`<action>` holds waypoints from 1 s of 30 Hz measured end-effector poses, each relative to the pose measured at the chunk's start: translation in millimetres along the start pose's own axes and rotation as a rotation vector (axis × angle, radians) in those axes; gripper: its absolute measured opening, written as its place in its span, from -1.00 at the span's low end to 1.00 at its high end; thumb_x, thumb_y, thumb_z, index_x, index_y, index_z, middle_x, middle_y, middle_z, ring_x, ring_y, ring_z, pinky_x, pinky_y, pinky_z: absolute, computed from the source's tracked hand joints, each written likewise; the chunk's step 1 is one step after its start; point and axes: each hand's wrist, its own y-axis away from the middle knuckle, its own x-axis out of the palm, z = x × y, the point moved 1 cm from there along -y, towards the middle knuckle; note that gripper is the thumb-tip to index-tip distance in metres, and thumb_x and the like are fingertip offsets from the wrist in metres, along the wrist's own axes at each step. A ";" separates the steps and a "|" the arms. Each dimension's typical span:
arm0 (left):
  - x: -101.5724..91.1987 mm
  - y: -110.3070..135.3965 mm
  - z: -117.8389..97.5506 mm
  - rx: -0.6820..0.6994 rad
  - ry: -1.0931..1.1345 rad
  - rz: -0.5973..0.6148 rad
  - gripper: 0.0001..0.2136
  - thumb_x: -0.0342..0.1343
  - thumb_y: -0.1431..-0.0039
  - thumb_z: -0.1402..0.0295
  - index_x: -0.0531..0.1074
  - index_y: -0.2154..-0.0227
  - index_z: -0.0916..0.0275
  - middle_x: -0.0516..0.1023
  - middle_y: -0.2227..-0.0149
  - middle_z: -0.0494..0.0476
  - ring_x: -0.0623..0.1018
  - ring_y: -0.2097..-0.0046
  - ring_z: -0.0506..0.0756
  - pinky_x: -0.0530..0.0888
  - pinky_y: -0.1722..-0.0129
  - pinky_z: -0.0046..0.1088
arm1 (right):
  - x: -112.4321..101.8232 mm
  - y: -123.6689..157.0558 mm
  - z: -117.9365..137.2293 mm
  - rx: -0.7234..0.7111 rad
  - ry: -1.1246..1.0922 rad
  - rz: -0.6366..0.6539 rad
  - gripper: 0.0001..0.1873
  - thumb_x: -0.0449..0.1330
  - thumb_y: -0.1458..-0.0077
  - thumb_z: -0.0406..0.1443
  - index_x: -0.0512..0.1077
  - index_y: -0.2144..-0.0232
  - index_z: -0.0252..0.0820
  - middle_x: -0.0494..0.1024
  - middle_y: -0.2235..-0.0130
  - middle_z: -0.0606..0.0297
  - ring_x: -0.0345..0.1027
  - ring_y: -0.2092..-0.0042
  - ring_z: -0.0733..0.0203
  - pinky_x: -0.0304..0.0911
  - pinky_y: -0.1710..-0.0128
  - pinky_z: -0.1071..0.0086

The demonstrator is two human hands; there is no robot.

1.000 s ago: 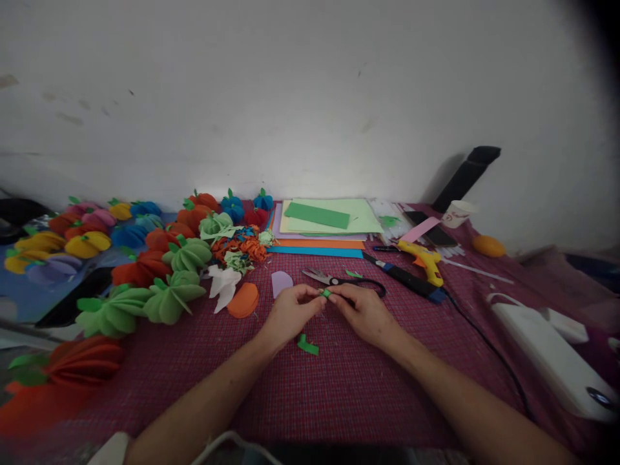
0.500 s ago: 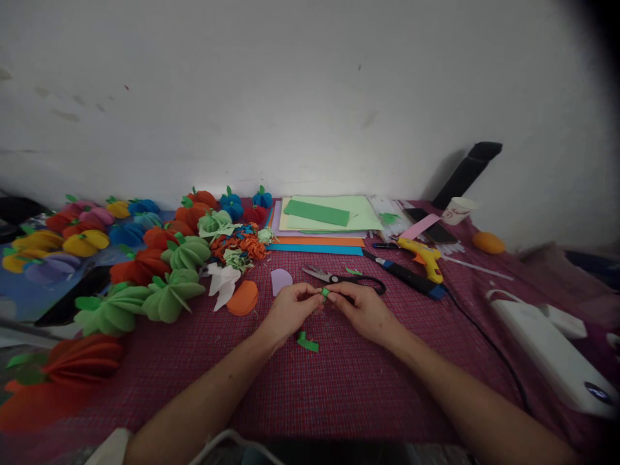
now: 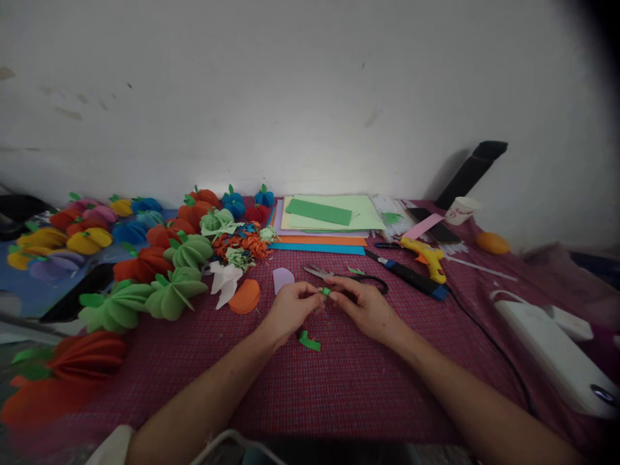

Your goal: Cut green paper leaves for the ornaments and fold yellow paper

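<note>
Between the fingertips of both hands is a small piece of green paper [image 3: 325, 291], too small to make out its exact shape. My left hand [image 3: 293, 310] pinches it from the left, and my right hand [image 3: 363, 307] from the right, the two hands almost touching. Just beyond the right hand lie scissors [image 3: 372, 281], their blades pointing left and partly hidden by the fingers. A bent strip of green paper [image 3: 310, 342] rests on the checked cloth below the left hand. Orange paper circles [image 3: 245, 297] and a lilac paper piece [image 3: 282, 280] lie left of the hands.
Paper pumpkins [image 3: 177, 294] in several colours crowd the left side. Coloured sheets [image 3: 334, 223] are stacked by the wall beside paper scraps [image 3: 247, 244]. To the right are a cutter knife [image 3: 411, 279], a yellow glue gun [image 3: 426, 257], a paper cup [image 3: 462, 210] and a white power bank [image 3: 552, 355].
Both hands stay pinched on the green paper, with only slight finger movement; the right fingers sit a little higher. The whole view has shifted slightly.
</note>
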 end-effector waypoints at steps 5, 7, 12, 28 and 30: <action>-0.2 0.5 -3.4 -0.019 -0.013 -0.014 -0.90 0.10 0.07 0.39 0.37 0.59 0.30 0.44 0.59 0.04 0.36 0.51 -0.04 0.27 0.45 -0.48 | -1.2 0.3 0.8 -0.017 -0.017 0.048 -0.61 0.03 -0.09 -0.33 0.26 0.00 -0.14 0.50 0.33 0.31 0.33 0.34 0.29 0.23 0.32 0.41; -0.5 0.9 -5.7 -0.024 -0.022 -0.029 -0.90 0.10 0.09 0.39 0.37 0.61 0.30 0.44 0.60 0.04 0.36 0.51 -0.03 0.27 0.46 -0.48 | -1.8 0.8 0.4 -0.018 -0.040 0.073 -0.57 0.04 -0.08 -0.35 0.21 -0.04 -0.12 0.48 0.31 0.32 0.32 0.34 0.30 0.22 0.34 0.42; -3.7 0.3 -9.4 -0.028 0.004 -0.047 -0.89 0.11 0.10 0.36 0.39 0.60 0.31 0.45 0.59 0.03 0.36 0.52 -0.04 0.24 0.47 -0.51 | -6.4 2.4 2.5 0.016 -0.111 0.152 -0.49 0.04 -0.06 -0.38 0.12 -0.09 -0.08 0.47 0.30 0.32 0.32 0.33 0.30 0.21 0.33 0.42; -18.1 -4.1 -12.2 -0.097 0.245 -0.119 -0.88 0.17 0.17 0.37 0.38 0.60 0.31 0.45 0.58 0.02 0.40 0.53 -0.06 0.21 0.55 -0.57 | -51.6 3.8 -1.7 0.218 -0.291 0.588 -0.58 0.11 -0.03 -0.27 0.22 0.02 -0.16 0.49 0.28 0.26 0.33 0.39 0.35 0.25 0.42 0.46; -19.8 -3.0 -14.2 -0.191 0.355 -0.108 -0.87 0.20 0.20 0.38 0.37 0.59 0.31 0.45 0.57 0.02 0.42 0.53 -0.06 0.22 0.56 -0.58 | -59.0 -0.7 -7.8 0.166 -0.191 0.416 -0.64 0.10 -0.04 -0.26 0.29 0.07 -0.17 0.50 0.25 0.24 0.35 0.33 0.31 0.28 0.35 0.41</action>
